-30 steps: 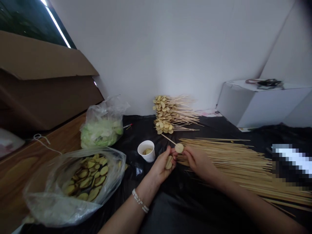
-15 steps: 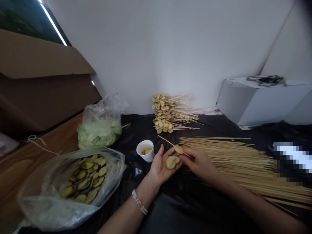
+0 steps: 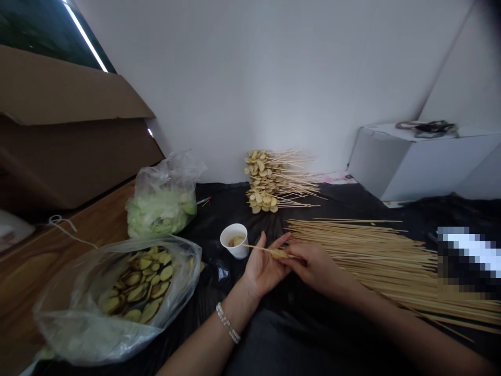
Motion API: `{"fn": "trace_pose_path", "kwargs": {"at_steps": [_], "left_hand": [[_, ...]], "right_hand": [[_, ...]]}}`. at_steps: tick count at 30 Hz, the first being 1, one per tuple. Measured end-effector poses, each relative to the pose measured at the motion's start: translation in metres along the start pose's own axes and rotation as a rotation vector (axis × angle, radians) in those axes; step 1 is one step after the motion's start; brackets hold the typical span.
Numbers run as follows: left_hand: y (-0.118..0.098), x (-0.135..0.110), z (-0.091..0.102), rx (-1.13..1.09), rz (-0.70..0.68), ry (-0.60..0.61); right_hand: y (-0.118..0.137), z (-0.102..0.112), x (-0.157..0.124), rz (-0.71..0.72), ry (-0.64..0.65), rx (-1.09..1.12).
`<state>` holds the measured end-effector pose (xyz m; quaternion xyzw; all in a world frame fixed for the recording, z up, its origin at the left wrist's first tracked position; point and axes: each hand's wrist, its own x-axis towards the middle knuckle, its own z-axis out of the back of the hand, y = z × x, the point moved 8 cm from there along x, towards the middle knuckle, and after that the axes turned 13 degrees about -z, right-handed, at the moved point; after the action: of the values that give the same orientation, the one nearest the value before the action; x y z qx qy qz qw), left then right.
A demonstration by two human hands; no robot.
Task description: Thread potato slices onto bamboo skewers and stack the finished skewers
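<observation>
My left hand lies palm up over the black sheet, fingers stretched out, with potato slices resting on it. My right hand pinches a bamboo skewer that lies across the left palm, its tip pointing left toward a white paper cup. The skewer passes through the slices. The left wrist wears a beaded bracelet.
A loose pile of bare skewers spreads to the right. Finished potato skewers are stacked by the wall. A clear bag of potato slices and a bag of green leaves sit left. A cardboard box and white box flank the table.
The skewer has swung down from pointing up-left to lying flat across my left palm, and its tip has pushed through the slices held there. My hands have drawn closer together.
</observation>
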<state>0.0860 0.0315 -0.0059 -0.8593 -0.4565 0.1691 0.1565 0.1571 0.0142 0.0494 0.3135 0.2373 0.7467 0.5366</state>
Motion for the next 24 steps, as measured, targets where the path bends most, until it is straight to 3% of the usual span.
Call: {"fn": "trace_pose_path", "kwargs": {"at_steps": [6, 10, 17, 24], "left_hand": [[0.001, 0.0, 0.003, -0.005, -0.01, -0.073], [0.001, 0.0, 0.008, -0.022, -0.007, -0.172], [0.009, -0.004, 0.01, 0.073, 0.101, -0.198], [0.002, -0.006, 0.01, 0.06, 0.079, -0.197]], "right_hand": [[-0.018, 0.014, 0.011, -0.13, -0.015, 0.246], [-0.024, 0.024, 0.013, -0.147, -0.098, 0.175], [-0.009, 0.031, 0.004, -0.017, -0.203, -0.039], [-0.004, 0.034, -0.003, 0.1, -0.303, -0.112]]}}
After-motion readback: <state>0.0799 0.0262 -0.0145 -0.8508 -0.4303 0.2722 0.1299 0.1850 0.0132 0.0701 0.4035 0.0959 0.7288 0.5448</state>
